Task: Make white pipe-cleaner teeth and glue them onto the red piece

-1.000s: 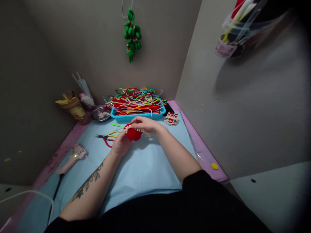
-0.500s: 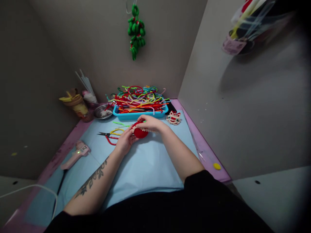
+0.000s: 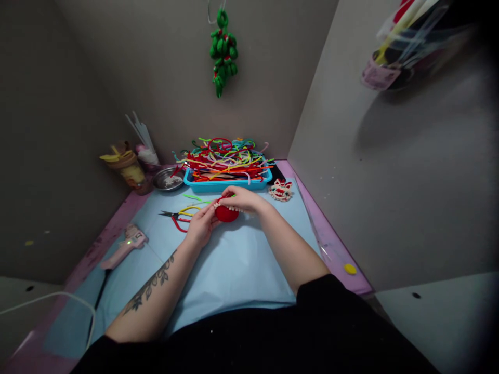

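Observation:
Between my hands is a red rounded piece point(image 3: 226, 214) edged with a cream beaded-looking trim point(image 3: 238, 209). My left hand point(image 3: 201, 223) grips its left side, thumb near the trim. From above and the right, my right hand point(image 3: 242, 198) has its fingers closed on the top edge and the trim; some fingertips are hidden. Scissors point(image 3: 180, 215) with one yellow and one red handle lie just left of my left hand, blades pointing left. Green pipe-cleaner pieces point(image 3: 197, 199) lie behind the hands. A cream and red lion-face ornament point(image 3: 280, 190) rests to the right.
A blue tray point(image 3: 228, 185) heaped with colourful pipe cleaners stands at the back. Left of it are a metal dish point(image 3: 168, 179) and a cup point(image 3: 127, 169). A pink glue gun point(image 3: 127, 248) with a lit green light lies at left. A yellow disc point(image 3: 350, 269) is at right.
The view has shifted slightly, so everything sits a little further right. Both hands keep their hold on the red piece, with hardly any visible movement.

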`<state>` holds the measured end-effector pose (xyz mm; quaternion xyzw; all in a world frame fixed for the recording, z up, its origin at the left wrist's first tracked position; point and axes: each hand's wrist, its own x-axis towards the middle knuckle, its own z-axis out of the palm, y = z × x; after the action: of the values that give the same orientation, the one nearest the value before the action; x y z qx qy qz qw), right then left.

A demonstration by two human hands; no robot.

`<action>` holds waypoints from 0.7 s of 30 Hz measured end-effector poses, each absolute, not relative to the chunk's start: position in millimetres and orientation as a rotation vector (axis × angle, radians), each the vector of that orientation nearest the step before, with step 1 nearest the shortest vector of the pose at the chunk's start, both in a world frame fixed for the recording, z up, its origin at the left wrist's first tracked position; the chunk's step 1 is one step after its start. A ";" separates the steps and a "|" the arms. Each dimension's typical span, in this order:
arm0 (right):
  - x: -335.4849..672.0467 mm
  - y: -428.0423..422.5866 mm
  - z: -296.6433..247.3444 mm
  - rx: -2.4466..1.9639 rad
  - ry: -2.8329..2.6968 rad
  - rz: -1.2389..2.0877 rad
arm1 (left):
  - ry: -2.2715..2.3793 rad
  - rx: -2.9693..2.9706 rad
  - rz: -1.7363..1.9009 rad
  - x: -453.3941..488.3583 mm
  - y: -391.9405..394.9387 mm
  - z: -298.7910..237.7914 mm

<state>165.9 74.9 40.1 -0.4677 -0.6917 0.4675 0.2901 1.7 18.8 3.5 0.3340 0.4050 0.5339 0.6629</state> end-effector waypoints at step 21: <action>165.7 67.4 52.0 -1.211 -1.850 1.211 | 0.813 0.650 1.129 -4.5 22.7 -1.6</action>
<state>165.7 67.4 52.0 -0.4575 -0.6987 0.4573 0.3055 -4.5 22.7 -1.6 0.2941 0.3675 0.5107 0.7194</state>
